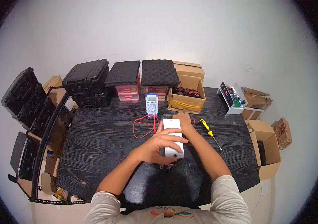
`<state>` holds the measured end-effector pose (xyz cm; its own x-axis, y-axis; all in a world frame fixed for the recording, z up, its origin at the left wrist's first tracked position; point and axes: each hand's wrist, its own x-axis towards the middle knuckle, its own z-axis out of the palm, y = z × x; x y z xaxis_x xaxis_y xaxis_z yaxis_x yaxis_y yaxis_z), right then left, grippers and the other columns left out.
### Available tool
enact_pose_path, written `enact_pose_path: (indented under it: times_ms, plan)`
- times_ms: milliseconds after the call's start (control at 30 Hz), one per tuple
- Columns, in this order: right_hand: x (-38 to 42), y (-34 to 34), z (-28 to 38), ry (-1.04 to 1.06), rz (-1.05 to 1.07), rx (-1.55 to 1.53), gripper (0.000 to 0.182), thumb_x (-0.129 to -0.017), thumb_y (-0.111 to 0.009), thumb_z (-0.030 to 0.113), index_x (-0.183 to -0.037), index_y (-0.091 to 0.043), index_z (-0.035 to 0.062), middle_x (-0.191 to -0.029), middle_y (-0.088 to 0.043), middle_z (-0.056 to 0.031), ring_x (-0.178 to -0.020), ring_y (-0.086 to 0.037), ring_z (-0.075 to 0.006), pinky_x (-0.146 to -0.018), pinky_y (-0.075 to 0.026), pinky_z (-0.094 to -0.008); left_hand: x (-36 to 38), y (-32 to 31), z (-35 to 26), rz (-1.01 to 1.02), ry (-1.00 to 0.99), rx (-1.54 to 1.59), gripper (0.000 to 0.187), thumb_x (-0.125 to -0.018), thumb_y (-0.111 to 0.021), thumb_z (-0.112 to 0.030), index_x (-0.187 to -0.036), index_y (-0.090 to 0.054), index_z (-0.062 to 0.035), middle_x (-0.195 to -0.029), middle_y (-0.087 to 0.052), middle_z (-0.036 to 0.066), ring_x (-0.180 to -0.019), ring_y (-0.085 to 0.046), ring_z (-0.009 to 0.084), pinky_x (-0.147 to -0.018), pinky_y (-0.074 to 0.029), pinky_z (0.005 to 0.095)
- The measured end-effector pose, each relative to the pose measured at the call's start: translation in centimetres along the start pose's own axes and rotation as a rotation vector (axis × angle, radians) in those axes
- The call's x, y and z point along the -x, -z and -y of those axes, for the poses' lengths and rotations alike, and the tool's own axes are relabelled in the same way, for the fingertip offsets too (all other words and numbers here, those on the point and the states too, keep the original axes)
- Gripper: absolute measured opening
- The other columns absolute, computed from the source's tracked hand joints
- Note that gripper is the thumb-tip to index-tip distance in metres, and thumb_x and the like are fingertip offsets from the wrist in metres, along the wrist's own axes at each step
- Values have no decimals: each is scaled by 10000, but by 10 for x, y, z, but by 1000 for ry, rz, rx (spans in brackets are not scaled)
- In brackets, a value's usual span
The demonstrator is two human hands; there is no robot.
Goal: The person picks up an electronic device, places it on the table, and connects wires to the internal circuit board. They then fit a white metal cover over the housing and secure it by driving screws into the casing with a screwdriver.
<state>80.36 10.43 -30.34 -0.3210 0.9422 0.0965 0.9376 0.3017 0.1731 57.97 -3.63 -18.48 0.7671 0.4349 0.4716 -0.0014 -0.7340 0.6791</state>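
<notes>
Head view: both hands grip a white rectangular plate (173,139) lying lengthwise on a dark box at the centre of the black table (91,149); the left hand (159,147) lies across its near half with fingers (176,140) curled over it, while the right hand (183,121) clasps its far end. Beyond the plate stands a multimeter (151,103) with red leads (144,125), a yellow-handled screwdriver (209,133) lies just right, and an open cardboard box (187,98) sits at the rear
</notes>
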Motion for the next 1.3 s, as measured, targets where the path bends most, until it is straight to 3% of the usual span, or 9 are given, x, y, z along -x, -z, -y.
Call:
enact_pose_path:
  times_ms: [100,200,667,867,967,1067,1167,1200,1300]
  plan:
    - [2,6,4,-44,46,19,254,-951,-601,297,-963,-818,166,-1019,-787,-64,-1075,-707,-251,-903,-445,-481,2,-3,11,-8,-38,-15,349,-611,-879,-16,-877,-816,-232,-1392,-699,-8,-1495,-438,335,-1223,43,714]
    - [2,6,5,-70,54,7,260,-956,-596,301,-983,-815,162,-1034,-785,-64,-1099,-697,-253,-946,-405,-508,3,0,11,25,-108,-48,281,-721,-876,-58,-932,-787,-222,-1400,-685,-32,-1493,-430,314,-1199,42,749]
    - [5,7,8,-129,39,-38,278,-965,-569,271,-1051,-806,154,-1090,-775,-91,-1236,-635,-309,-1163,-236,-691,2,-3,6,7,-38,-12,228,-712,-882,-67,-836,-754,-209,-1367,-708,-34,-1472,-463,310,-1212,41,723]
    - [6,18,-9,-119,-22,-153,229,-886,-634,214,-965,-807,86,-969,-788,-131,-961,-741,-347,-1106,-227,-784,3,-4,9,18,-32,-14,210,-713,-885,-82,-813,-754,-212,-1367,-710,-37,-1457,-480,314,-1219,4,701]
    - [23,54,-14,-108,-154,-393,181,-821,-717,163,-918,-792,30,-889,-777,-136,-842,-749,-272,-1073,-395,-672,3,-4,9,18,-28,-31,205,-718,-884,-83,-815,-754,-210,-1367,-710,-37,-1448,-487,317,-1225,-38,683]
    - [29,61,-31,-23,-260,-1149,132,-849,-748,97,-947,-774,13,-883,-761,-84,-852,-716,-154,-960,-536,-410,3,-6,12,10,-21,14,203,-719,-885,-83,-818,-756,-203,-1362,-712,-31,-1443,-490,325,-1229,-86,663]
    - [46,95,-32,-7,-99,-1705,135,-883,-776,76,-1000,-756,12,-914,-742,-26,-867,-671,-75,-834,-528,-222,3,-5,12,5,-44,-1,205,-716,-888,-83,-826,-759,-197,-1356,-716,-22,-1441,-491,334,-1227,-114,658]
    - [48,98,-33,72,-59,-1749,126,-935,-740,88,-1042,-744,22,-958,-746,-15,-881,-679,-86,-848,-531,-238,2,-5,11,6,-56,-21,206,-715,-890,-83,-829,-760,-195,-1354,-717,-18,-1441,-491,337,-1225,-120,659]
    - [48,113,-31,168,112,-1720,109,-921,-768,71,-1015,-744,23,-958,-740,-13,-870,-675,-83,-822,-546,-257,3,-9,19,-11,-82,77,215,-747,-892,-98,-848,-737,-209,-1356,-707,-47,-1453,-481,296,-1199,34,746]
